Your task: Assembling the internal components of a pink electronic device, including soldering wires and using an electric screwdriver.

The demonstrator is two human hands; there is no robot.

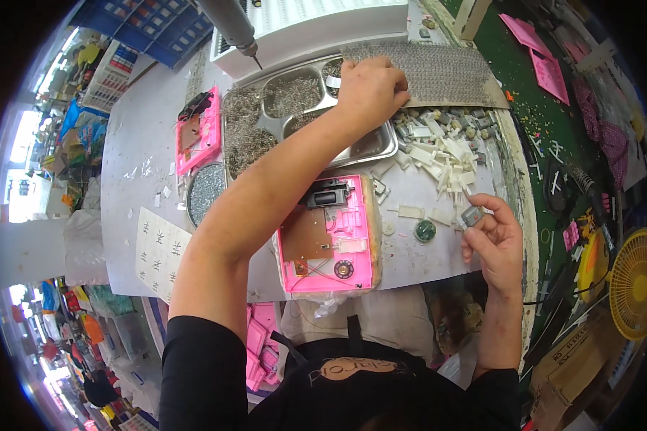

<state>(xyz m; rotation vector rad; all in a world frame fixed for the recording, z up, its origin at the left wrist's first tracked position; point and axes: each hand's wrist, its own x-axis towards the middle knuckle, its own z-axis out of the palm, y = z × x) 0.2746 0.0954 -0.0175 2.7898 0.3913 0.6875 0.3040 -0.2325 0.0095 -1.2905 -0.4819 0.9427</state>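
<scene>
My left hand (pixel 370 90) reaches across to the far side, over the edge between a metal compartment tray (pixel 392 147) and a grey textured sheet (pixel 438 72). Its fingers are curled together; what they hold, if anything, is hidden. My right hand (pixel 497 243) pinches a small grey motor (pixel 472 215) at the table's right side. Between my arms a pink plastic casing (pixel 363 269) lies open on a padded block, fitted with a brown board (pixel 303 235), a black part (pixel 328 195), a white piece (pixel 352 246) and a black disc (pixel 343 269).
Small screws fill the tray's compartments. White plastic pieces (pixel 449 161) and grey motors pile right of it. An electric screwdriver (pixel 230 29) hangs above. Another pink casing (pixel 207 136), a round dish (pixel 207 188) and a marked paper (pixel 154 248) lie left. A green round container (pixel 425 230) sits nearby.
</scene>
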